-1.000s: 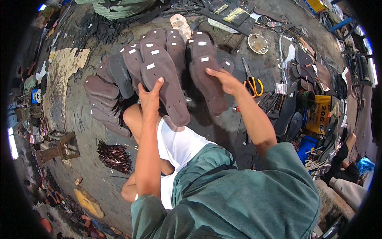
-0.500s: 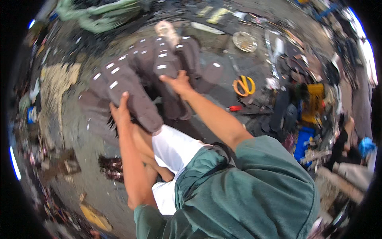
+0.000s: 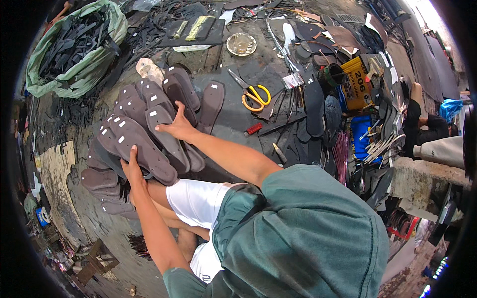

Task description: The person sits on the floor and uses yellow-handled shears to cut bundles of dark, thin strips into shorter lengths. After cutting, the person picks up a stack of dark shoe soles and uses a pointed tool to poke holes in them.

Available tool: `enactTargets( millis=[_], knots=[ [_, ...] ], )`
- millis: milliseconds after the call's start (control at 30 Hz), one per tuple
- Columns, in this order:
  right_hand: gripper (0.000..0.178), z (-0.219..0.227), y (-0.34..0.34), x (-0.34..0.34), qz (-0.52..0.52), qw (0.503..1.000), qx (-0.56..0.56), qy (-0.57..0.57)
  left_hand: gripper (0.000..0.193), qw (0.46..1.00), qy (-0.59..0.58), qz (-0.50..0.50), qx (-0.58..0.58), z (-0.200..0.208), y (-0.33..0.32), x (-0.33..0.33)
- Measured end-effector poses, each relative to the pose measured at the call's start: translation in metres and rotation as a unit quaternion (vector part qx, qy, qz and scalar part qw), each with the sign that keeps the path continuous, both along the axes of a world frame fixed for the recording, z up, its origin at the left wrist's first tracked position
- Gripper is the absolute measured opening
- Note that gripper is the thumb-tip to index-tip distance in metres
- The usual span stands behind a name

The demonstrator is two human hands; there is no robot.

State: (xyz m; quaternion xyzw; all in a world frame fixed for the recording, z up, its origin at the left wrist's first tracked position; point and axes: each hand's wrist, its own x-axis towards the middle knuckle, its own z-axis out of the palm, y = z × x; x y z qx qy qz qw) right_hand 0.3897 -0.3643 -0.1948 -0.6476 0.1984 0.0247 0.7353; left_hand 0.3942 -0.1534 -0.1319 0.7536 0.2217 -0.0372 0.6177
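My left hand (image 3: 132, 171) is closed on the near edge of a brown sandal sole (image 3: 144, 151), thumb on top, fingers hidden beneath. My right hand (image 3: 180, 126) grips another brown sole (image 3: 169, 141) beside it, with its thumb across the upper face. Both soles lie slanted above my thigh. Several more brown soles with small white patches, such as the one at the back (image 3: 180, 84), are bunched around them. A single sole (image 3: 211, 102) rests flat to the right of my right hand. Smaller stacked soles (image 3: 99, 181) lie left of my left hand.
Scissors (image 3: 253, 97) with yellow-orange handles lie right of the soles, near a red-handled tool (image 3: 253, 129). A round tin lid (image 3: 241, 44) is farther back. A green sack (image 3: 117, 30) of black scraps stands far left. A yellow can (image 3: 357, 79) stands right, among dark offcuts.
The whole view has shifted, so the scissors and lid now appear farther left and higher. Both hands still grip soles. The gap between my hands looks slightly smaller.
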Motion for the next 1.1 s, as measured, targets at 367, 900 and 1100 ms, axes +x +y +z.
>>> enactTargets(
  millis=[367,900,1100],
  knots=[
    [0.112,0.029,-0.077,-0.074,0.161,0.822,-0.545,-0.038,0.089,0.988,-0.035,-0.021,0.150,-0.020,-0.019,0.015],
    [0.122,0.025,-0.102,-0.012,0.076,0.996,-0.051,0.018,0.057,0.932,-0.014,-0.082,0.353,-0.075,0.013,0.007],
    [0.111,-0.017,-0.120,-0.007,0.065,0.981,0.109,0.147,0.045,0.953,-0.056,0.048,0.293,-0.038,-0.024,-0.015]
  ],
)
